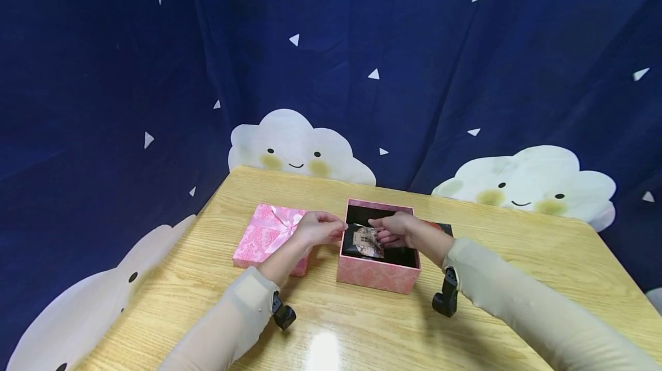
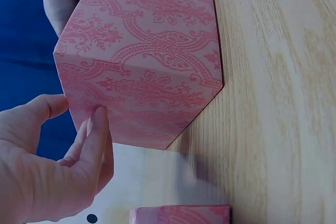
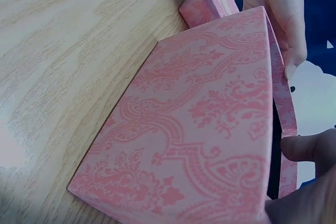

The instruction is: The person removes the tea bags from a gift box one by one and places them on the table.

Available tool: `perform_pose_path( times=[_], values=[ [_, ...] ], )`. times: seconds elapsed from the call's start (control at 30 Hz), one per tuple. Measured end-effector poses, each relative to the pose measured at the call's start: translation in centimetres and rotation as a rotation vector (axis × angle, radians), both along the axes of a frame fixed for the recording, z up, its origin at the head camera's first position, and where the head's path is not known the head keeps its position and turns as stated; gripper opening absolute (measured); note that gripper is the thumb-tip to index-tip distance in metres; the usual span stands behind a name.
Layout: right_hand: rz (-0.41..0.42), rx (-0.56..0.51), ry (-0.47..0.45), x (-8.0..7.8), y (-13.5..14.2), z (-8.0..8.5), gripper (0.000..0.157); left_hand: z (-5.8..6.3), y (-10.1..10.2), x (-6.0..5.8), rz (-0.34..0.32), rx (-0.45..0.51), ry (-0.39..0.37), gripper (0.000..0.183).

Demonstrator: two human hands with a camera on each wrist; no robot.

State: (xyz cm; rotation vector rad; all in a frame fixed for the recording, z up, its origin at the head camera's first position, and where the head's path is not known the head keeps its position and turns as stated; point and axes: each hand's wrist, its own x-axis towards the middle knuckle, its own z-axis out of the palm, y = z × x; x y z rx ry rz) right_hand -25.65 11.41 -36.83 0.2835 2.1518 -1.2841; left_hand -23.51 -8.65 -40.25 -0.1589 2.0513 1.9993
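Note:
A pink damask-patterned gift box (image 1: 378, 274) stands without its lid on the table, its inside black. My left hand (image 1: 322, 228) is at its left wall; in the left wrist view the thumb is at the rim and the fingertips (image 2: 100, 113) lie against the outside, pinching the wall. Inside the box is a black packet (image 1: 366, 240) with a beige picture on top. My right hand (image 1: 400, 228) reaches in over the right side, bent fingers overlapping the packet's right edge. In the right wrist view its thumb shows above the opening, while the wall hides the fingers; I cannot tell whether they grip the packet.
A pink lid (image 1: 261, 239) with a ribbon bow lies left of the box, partly behind my left hand. Right of the box, a black item with some red (image 1: 446, 228) shows behind my right wrist. Dark blue curtain with white clouds hangs behind the wooden table (image 1: 496, 256).

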Motion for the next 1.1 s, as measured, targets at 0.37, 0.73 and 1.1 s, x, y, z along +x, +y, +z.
perform_pose_path(
  times=[0.37,0.73,1.1],
  values=[
    [-0.042,0.049,0.018,0.3,-0.3,-0.6,0.058,0.1,0.0,-0.1,-0.002,0.003,0.004,0.022],
    [-0.096,0.029,0.009,0.4,-0.4,-1.2,0.063,-0.2,0.2,-0.2,0.001,-0.007,0.02,0.022],
    [-0.122,-0.01,-0.017,0.4,-0.5,-1.6,0.061,-0.2,0.2,-0.1,0.004,-0.002,0.02,0.02]
  ],
)
